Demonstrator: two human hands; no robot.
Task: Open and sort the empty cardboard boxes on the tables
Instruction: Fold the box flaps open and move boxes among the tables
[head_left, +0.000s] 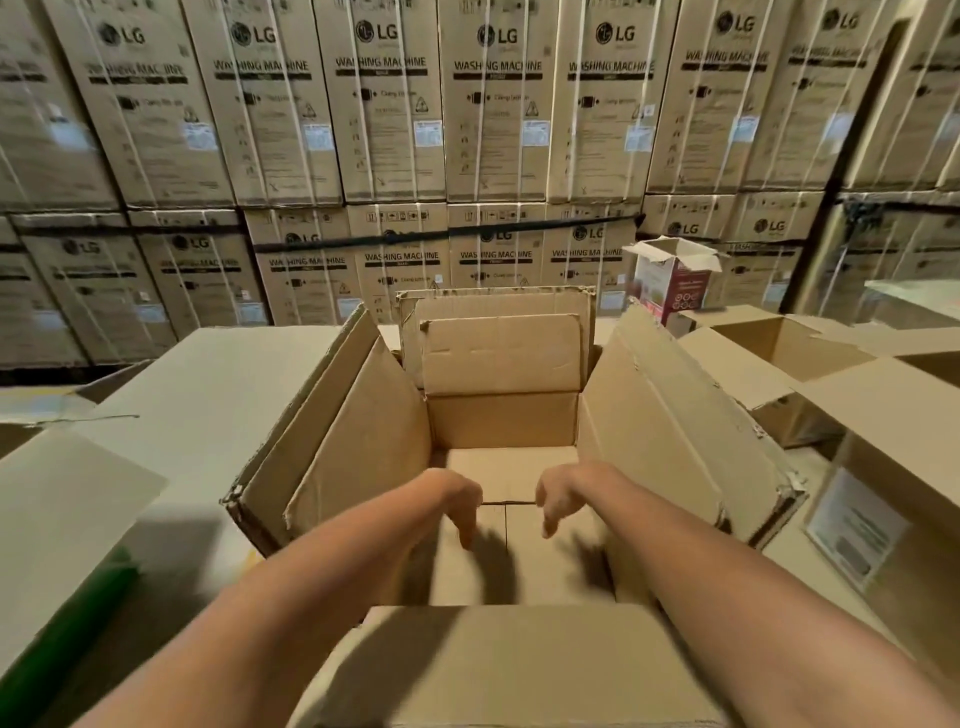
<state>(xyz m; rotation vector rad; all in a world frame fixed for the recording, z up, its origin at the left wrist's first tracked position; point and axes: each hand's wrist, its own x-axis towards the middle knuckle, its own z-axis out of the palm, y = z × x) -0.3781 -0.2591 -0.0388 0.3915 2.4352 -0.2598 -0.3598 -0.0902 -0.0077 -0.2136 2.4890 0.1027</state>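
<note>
A large brown cardboard box (675, 431) stands open right in front of me, its four flaps spread outward. Both my arms reach down into it. My left hand (462, 506) hangs inside over the bottom panels, fingers pointing down and loosely bent, holding nothing. My right hand (558, 499) hangs the same way a little to its right, also holding nothing. Between the two hands runs the seam (509, 503) of the box's bottom flaps. I cannot tell whether the fingertips touch the bottom.
A closed flat box (208, 395) lies to the left. To the right are an open box (779, 353) and another box with a paper label (857, 525). A small white and maroon carton (672, 280) stands behind. Stacked washing machine cartons (395, 130) wall the back.
</note>
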